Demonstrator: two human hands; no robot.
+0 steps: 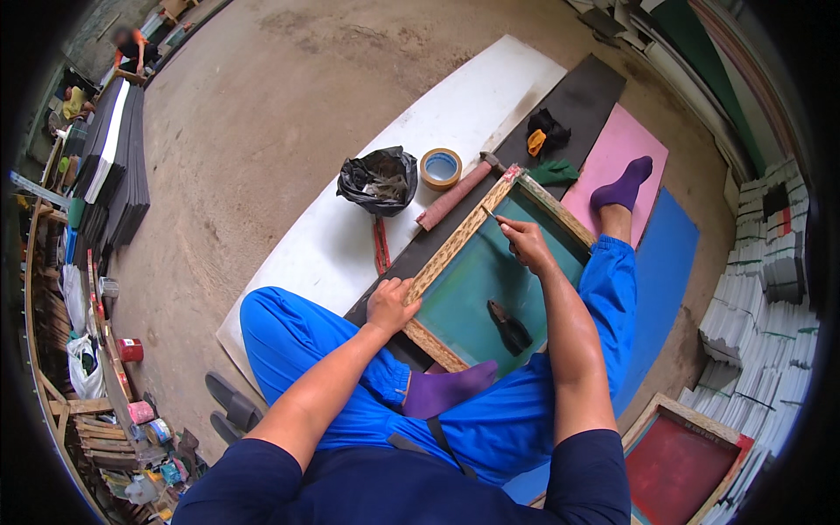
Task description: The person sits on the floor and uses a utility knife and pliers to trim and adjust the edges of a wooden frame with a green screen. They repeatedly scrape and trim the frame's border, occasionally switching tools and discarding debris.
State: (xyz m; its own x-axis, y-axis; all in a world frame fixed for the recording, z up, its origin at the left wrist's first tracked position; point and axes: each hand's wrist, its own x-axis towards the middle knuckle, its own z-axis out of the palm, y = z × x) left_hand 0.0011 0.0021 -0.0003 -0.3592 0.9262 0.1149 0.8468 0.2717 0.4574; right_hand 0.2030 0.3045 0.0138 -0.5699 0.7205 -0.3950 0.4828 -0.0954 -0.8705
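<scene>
A wooden frame with green mesh (465,249) lies tilted across my lap and the mats. My left hand (392,304) is closed on its left rail. Over the mesh, my right hand (526,244) is closed round a slim tool (491,213), whose thin metal tip points at the left rail; its handle is hidden in my fist. Pliers with black handles (509,328) lie on the mesh near my right forearm. Along the frame's upper left side rests a hammer (457,194) with a red-wrapped handle.
A roll of tape (440,168) and a black plastic bag (378,182) stand on the white board (324,232), beside a red tool (381,246). Dark cloths (549,134) lie beyond the frame. A red-mesh frame (681,468) leans at lower right. Another person (134,52) sits far left.
</scene>
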